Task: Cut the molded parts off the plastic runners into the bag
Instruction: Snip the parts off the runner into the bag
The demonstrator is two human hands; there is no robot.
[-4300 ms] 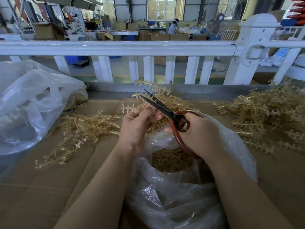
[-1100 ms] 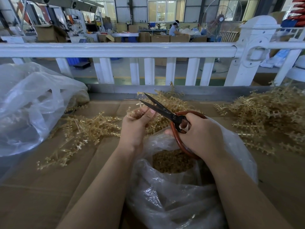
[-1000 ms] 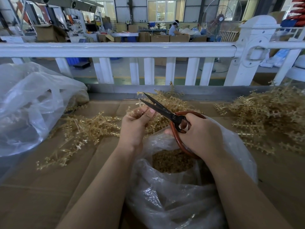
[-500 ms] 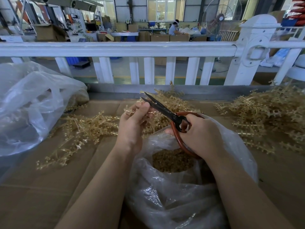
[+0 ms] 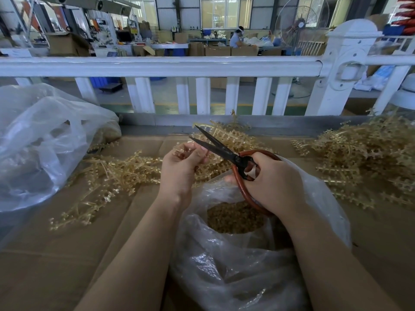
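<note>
Nearest me, at the table's near edge, the open clear bag (image 5: 235, 261) holds cut amber parts (image 5: 235, 217). Above its mouth my right hand (image 5: 276, 182) grips red-handled scissors (image 5: 226, 152), blades parted, while my left hand (image 5: 179, 169) pinches a small runner (image 5: 185, 151) beside the blades. Farther out, runner piles (image 5: 363, 158) spread toward the table's far edge, another bag (image 5: 40, 142) at the left edge.
</note>
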